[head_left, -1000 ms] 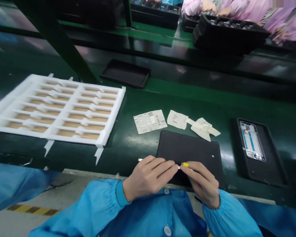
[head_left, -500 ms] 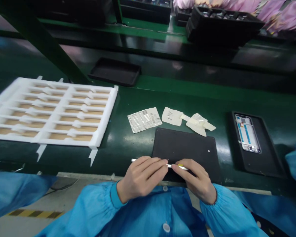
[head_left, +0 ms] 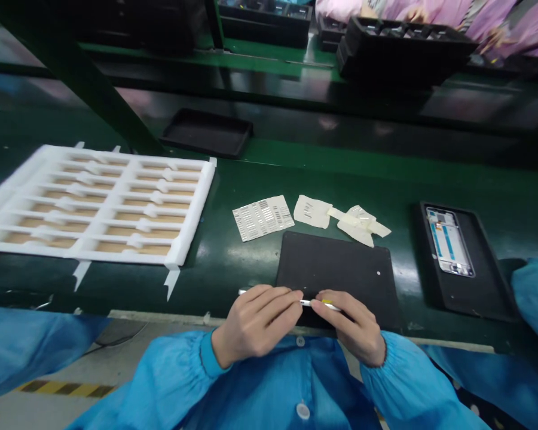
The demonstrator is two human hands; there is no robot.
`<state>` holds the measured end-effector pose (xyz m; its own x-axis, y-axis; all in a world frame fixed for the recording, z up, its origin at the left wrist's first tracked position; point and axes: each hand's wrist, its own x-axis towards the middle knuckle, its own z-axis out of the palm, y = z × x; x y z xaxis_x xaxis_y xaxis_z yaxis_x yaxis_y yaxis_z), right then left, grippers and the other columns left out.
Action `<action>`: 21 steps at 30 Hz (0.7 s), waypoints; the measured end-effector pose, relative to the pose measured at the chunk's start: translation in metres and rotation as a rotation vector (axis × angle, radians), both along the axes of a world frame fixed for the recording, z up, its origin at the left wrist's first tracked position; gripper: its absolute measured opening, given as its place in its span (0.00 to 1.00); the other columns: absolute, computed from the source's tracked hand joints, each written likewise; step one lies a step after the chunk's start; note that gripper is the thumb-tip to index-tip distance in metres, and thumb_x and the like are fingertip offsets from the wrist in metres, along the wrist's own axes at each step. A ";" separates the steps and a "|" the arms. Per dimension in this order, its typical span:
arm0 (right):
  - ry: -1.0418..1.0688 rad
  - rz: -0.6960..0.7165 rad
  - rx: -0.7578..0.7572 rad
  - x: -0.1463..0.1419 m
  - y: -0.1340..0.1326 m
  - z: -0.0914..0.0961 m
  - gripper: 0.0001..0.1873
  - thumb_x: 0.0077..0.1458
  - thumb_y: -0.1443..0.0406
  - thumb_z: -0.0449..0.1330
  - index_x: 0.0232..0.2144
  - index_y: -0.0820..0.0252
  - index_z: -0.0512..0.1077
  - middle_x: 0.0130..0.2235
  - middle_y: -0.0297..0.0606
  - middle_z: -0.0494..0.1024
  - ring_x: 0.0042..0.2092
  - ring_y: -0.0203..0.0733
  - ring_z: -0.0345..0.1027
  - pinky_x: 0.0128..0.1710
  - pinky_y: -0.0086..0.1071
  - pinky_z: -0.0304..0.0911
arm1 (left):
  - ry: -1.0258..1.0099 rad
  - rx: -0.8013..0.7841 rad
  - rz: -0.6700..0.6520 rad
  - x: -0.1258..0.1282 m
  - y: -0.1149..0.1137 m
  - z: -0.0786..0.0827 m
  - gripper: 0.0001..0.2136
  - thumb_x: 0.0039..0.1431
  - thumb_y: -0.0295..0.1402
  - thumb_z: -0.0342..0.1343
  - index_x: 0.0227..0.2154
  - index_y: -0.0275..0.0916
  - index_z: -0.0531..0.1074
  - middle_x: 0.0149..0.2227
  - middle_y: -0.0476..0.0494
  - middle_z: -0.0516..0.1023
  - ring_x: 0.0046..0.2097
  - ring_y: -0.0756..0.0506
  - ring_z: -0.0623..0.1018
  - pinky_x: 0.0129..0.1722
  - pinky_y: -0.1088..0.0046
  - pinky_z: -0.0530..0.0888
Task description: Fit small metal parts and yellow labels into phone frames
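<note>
A slim white bar-shaped piece (head_left: 305,303) lies sideways across my two hands, close to the bench's front edge. Most of it is covered by fingers, so its exact kind cannot be made out. My left hand (head_left: 259,322) is closed round its left part, with the tip poking out beyond the knuckles. Pinching the right part is my right hand (head_left: 353,323), and a small yellow bit (head_left: 326,301) shows beside those fingers. Under and behind the hands is a flat black mat (head_left: 336,263). Behind the mat lie a sheet of small silvery strips (head_left: 263,217) and crumpled pale backing pieces (head_left: 312,211).
A white foam tray (head_left: 176,254) with slots stands at left. At right, a black tray (head_left: 484,286) holds an opened phone body (head_left: 449,242). Another black tray (head_left: 206,132) is farther back. Co-workers' blue sleeves (head_left: 535,295) flank both sides; black bins (head_left: 403,51) stand across the bench.
My hands keep the same grip on the white piece, with only a tiny shift. The blue sleeve at the right edge has come slightly inward.
</note>
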<state>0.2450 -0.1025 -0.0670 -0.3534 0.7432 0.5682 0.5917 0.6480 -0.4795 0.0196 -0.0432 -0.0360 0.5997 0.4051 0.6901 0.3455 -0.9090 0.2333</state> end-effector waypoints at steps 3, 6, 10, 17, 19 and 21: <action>0.049 -0.002 0.008 0.002 -0.002 -0.008 0.22 0.63 0.74 0.53 0.57 0.58 0.70 0.43 0.46 0.80 0.46 0.45 0.76 0.42 0.36 0.76 | -0.002 0.007 0.003 -0.001 -0.001 -0.001 0.11 0.67 0.24 0.47 0.37 0.31 0.75 0.39 0.39 0.84 0.40 0.45 0.83 0.36 0.71 0.77; 0.070 -0.013 0.023 0.002 -0.005 -0.012 0.24 0.61 0.75 0.55 0.58 0.57 0.69 0.44 0.46 0.80 0.47 0.46 0.76 0.43 0.38 0.76 | 0.001 0.008 0.002 -0.001 -0.001 -0.001 0.11 0.67 0.24 0.47 0.37 0.31 0.75 0.39 0.39 0.84 0.40 0.45 0.83 0.36 0.71 0.77; 0.076 -0.012 0.030 0.000 -0.006 -0.013 0.24 0.60 0.76 0.56 0.57 0.60 0.70 0.45 0.47 0.80 0.48 0.47 0.76 0.44 0.40 0.76 | 0.007 0.007 -0.001 -0.001 -0.001 -0.001 0.11 0.68 0.24 0.47 0.37 0.32 0.75 0.39 0.40 0.84 0.40 0.45 0.83 0.36 0.71 0.77; 0.102 -0.017 0.037 -0.001 -0.007 -0.016 0.24 0.61 0.76 0.55 0.58 0.59 0.69 0.45 0.46 0.80 0.49 0.46 0.75 0.44 0.40 0.76 | 0.004 0.024 -0.010 0.000 -0.001 0.000 0.12 0.69 0.25 0.46 0.37 0.31 0.76 0.39 0.40 0.84 0.39 0.45 0.83 0.35 0.70 0.76; 0.086 0.004 0.049 0.001 -0.007 -0.014 0.22 0.61 0.75 0.56 0.56 0.60 0.70 0.45 0.47 0.80 0.50 0.46 0.75 0.45 0.40 0.76 | 0.013 0.026 -0.026 -0.001 -0.002 0.001 0.11 0.68 0.25 0.47 0.38 0.31 0.76 0.38 0.40 0.84 0.39 0.45 0.83 0.35 0.71 0.76; 0.059 0.031 0.066 0.003 -0.008 -0.011 0.18 0.62 0.74 0.55 0.53 0.62 0.72 0.45 0.46 0.81 0.50 0.46 0.75 0.45 0.39 0.76 | 0.030 0.023 -0.041 -0.003 -0.003 0.001 0.11 0.68 0.25 0.47 0.39 0.31 0.76 0.38 0.40 0.84 0.39 0.45 0.83 0.37 0.71 0.76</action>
<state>0.2479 -0.1103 -0.0779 -0.3399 0.6925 0.6363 0.5433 0.6969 -0.4682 0.0169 -0.0463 -0.0347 0.6357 0.3641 0.6807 0.3147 -0.9274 0.2023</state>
